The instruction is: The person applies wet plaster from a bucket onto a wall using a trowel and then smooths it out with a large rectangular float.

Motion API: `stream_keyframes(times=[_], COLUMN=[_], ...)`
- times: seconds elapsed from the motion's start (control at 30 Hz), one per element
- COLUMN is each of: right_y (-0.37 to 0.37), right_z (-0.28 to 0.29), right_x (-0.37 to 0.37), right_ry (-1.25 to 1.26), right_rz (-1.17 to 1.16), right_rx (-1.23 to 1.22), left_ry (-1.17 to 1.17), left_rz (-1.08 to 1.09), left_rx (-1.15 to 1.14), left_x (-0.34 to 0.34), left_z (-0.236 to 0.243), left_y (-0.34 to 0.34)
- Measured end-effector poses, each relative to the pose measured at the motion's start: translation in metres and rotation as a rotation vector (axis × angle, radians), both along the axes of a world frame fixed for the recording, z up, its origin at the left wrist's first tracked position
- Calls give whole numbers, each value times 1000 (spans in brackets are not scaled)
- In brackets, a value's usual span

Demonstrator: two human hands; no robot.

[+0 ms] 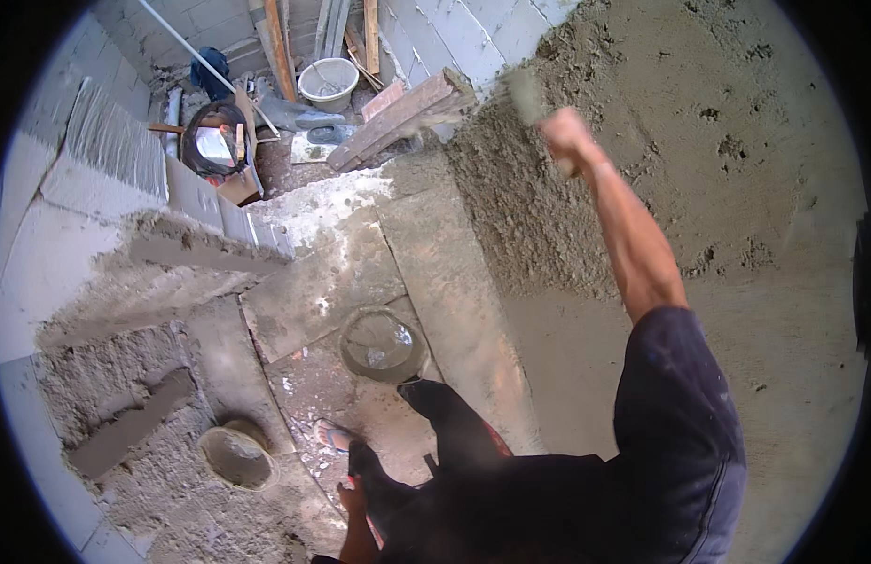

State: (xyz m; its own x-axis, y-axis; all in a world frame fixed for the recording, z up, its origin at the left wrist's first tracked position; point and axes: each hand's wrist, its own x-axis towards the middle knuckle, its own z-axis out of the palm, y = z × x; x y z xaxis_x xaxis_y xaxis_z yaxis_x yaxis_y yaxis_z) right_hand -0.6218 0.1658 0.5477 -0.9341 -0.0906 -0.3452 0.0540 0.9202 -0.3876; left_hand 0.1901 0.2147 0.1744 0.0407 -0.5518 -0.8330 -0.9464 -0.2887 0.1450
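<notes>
The flat grey-green hand tool with a broad blade (526, 96) is on the far right side, against the rough part of the wet grey mortar coat (539, 226) that covers the right wall. Its blade is blurred, so I cannot tell its exact shape. From my distant place I see the right hand (569, 141) closed around its handle, with the bare forearm stretched far from the dark sleeve. The left hand (353, 496) is low at the near edge, beside the dark trousers; I cannot tell if its fingers hold something. The two hands are well apart from each other.

On the right wall, the mortar is lumpy at the far part and smoother at the near part. Near the feet, on the floor, stands a round grey bucket smeared with mortar (419, 355). To the left of it, and nearer, I see a round beige bucket with grey material inside (255, 430). Farther left, a smooth dark grey mortar strip (134, 423) crosses a rough mortar surface. At the far side there are a round white plastic tub (330, 103), a coil of black hose or cable (188, 141), and long brown wooden planks (280, 47).
</notes>
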Motion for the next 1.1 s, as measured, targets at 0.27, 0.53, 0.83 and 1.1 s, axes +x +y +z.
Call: stream_keyframes(times=[0.27,0.53,0.83,1.1], right_y=[47,105,45,98], right_z=[-59,-360,-579,-547], right_x=[162,398,430,439], right_ry=[-27,-354,-305,-368], right_rz=[394,891,735,873], right_rx=[-112,355,358,151], left_ry=[-30,-261,-158,-104], left_rz=[105,-375,-463,-474], left_rx=[58,97,42,6], left_x=[15,-37,-11,12], left_z=[9,33,19,16], left_y=[14,-33,-62,-77])
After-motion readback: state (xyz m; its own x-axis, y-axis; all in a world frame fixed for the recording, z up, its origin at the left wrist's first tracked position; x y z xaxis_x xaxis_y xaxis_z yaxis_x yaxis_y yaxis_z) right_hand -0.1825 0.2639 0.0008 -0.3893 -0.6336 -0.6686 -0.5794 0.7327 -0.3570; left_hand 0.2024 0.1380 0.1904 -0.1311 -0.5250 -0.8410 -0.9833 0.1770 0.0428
